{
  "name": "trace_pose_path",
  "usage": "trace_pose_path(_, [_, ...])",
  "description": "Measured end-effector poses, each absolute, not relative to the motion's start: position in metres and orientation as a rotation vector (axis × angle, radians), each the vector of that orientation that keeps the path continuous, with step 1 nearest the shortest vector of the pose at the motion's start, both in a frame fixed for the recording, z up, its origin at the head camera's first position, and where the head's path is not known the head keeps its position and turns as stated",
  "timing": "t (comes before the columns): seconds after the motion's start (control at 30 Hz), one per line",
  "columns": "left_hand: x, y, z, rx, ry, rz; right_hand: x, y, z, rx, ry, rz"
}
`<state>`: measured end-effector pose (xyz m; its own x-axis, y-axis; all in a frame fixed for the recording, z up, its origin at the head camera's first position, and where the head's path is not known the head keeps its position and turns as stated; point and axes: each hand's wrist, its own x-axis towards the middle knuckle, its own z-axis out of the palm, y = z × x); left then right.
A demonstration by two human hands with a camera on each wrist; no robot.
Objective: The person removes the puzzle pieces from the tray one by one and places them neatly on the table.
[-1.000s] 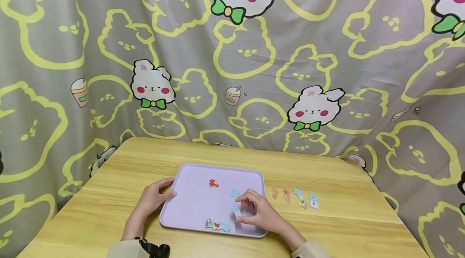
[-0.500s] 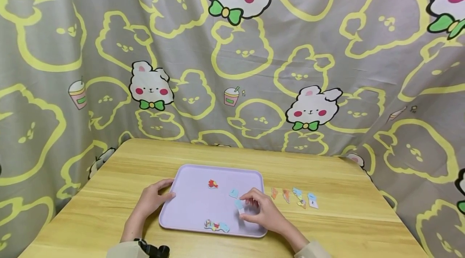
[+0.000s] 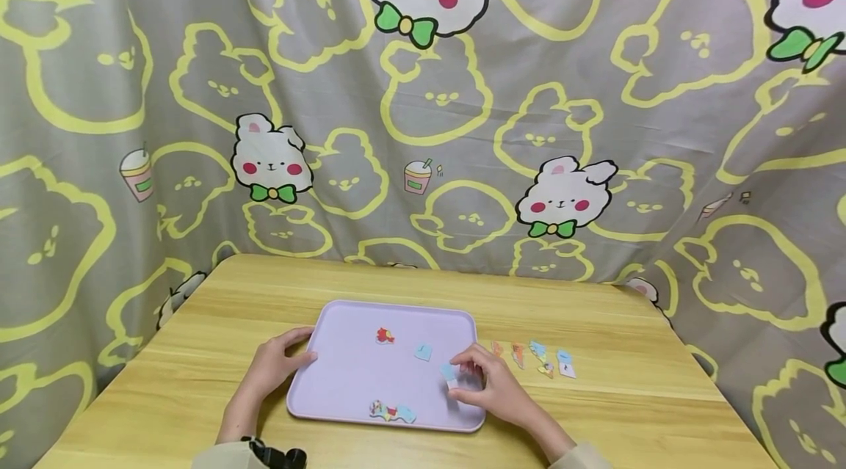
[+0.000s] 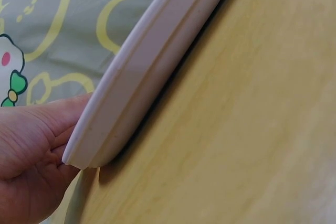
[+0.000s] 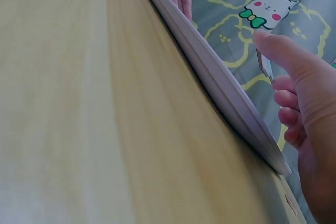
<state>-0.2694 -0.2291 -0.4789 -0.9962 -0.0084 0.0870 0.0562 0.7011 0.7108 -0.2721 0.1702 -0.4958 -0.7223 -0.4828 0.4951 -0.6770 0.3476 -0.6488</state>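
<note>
Between thumb and fingers, my right hand (image 3: 489, 384) pinches a light blue and white puzzle piece (image 3: 450, 375) over the right side of a lilac tray (image 3: 357, 373). In the right wrist view the piece (image 5: 264, 65) shows edge-on under the thumb. My left hand (image 3: 274, 366) rests against the tray's left rim, thumb and fingers apart; the left wrist view shows its fingers partly behind the rim. On the tray lie a red piece (image 3: 385, 337), a light blue piece (image 3: 423, 352) and a joined multicoloured strip (image 3: 393, 412) near the front rim.
Right of the tray, on the wooden table (image 3: 595, 410), several more pieces lie in a row: orange ones (image 3: 518, 355), a blue and yellow one (image 3: 538, 351) and a blue and white one (image 3: 565, 364). A patterned grey curtain (image 3: 370, 102) hangs behind the table.
My right hand has moved a little to the right over the tray with the pinched puzzle piece. The left hand stays at the rim. The head view has shifted slightly.
</note>
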Motion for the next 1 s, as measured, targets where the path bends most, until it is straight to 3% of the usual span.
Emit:
trace_pose_path(0.73, [-0.27, -0.229, -0.479, -0.022, -2.831, -1.195, -0.27, 0.198, -0.5, 0.975, -2.396, 1.254])
trace_pose_path(1.0, [-0.27, -0.228, -0.478, -0.019, -2.834, -1.196, -0.256, 0.198, -0.48, 0.933, -2.418, 1.206])
